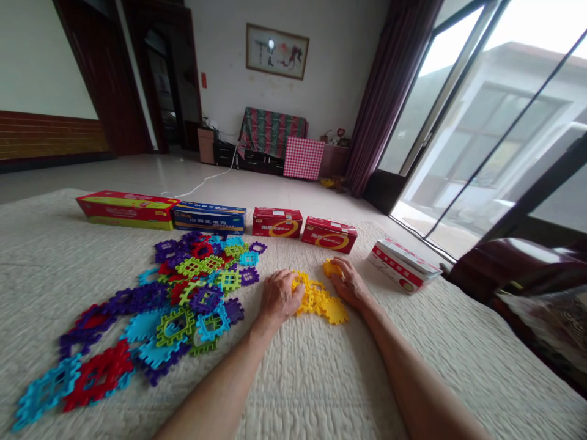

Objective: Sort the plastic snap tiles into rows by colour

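A small heap of yellow interlocking plastic tiles [316, 299] with notched edges lies on the quilted cover between my hands. My left hand [280, 296] is at the heap's left side, its fingers curled over the edge of a yellow tile. Just right of the heap, my right hand [349, 282] grips a separate yellow tile [331, 267], partly hidden under its fingers. Left of my left hand spreads a big loose pile of similar tiles: purple ones [206, 299], green ones [175, 327], light blue ones [48, 388] and red ones [101, 373], many overlapping.
Along the cover's far edge stand a long red and yellow-green box [126, 209], a blue box [210, 218] and two red boxes [277, 222] [329, 234]. A white and red box [403, 266] sits to the right, near a dark red glossy object [527, 269].
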`<state>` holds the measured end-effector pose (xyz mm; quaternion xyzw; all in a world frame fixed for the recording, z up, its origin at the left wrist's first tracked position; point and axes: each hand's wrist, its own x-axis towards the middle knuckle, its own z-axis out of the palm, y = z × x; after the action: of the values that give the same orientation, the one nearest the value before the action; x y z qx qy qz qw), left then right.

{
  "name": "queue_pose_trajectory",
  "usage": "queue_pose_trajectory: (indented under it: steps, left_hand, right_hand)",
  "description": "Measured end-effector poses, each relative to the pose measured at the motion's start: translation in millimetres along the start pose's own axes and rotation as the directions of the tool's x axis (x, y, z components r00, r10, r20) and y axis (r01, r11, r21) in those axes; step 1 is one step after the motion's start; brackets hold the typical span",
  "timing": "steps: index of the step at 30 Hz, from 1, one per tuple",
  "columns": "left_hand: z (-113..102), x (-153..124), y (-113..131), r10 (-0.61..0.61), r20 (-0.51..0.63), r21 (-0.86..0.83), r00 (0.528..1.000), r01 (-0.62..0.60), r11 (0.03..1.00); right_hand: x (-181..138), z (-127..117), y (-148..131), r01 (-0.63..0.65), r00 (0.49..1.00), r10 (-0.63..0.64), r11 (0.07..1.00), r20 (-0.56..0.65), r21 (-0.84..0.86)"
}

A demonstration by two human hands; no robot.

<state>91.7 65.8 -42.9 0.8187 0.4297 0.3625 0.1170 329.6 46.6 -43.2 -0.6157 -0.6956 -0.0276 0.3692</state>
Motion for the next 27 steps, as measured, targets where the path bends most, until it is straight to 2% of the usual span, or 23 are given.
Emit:
queue_pose_trajectory:
  steps: [7, 11, 15, 19, 24, 27]
  left_hand:
    - [3, 1, -3, 0.008, -0.022, -0.002, 1.0, -0.008, 1.0]
    - [2, 1, -3, 0.011, -0.01, -0.006, 1.0, -0.011, 1.0]
    - [0, 2, -2, -0.019, -0.023, -0.041, 1.0, 0.019, 0.999]
    - [-1, 3, -2, -0.04, -0.051, -0.096, 0.998, 0.035, 0.995]
    - [-3, 4, -2, -0.133, -0.067, -0.135, 0.989, 0.123, 0.983]
    - [-6, 3, -2, -0.167, -0.066, -0.144, 0.984, 0.156, 0.977]
  right_hand:
    - [0, -1, -3, -0.02, 1.0, 0.02, 1.0, 0.018, 0.007]
    - [0, -2, -4, -0.127, 0.99, 0.132, 0.986, -0.04, 0.112]
    - [-5, -4, -5, -0.23, 0.961, 0.25, 0.96, -0.121, 0.161]
    - [-17, -11, -15, -0.286, 0.94, 0.314, 0.938, -0.135, 0.196]
    - [-49, -33, -48, -0.232, 0.97, 0.244, 0.942, -0.021, 0.241]
    - [-70, -44, -64, -0.135, 0.989, 0.116, 0.958, 0.09, 0.253]
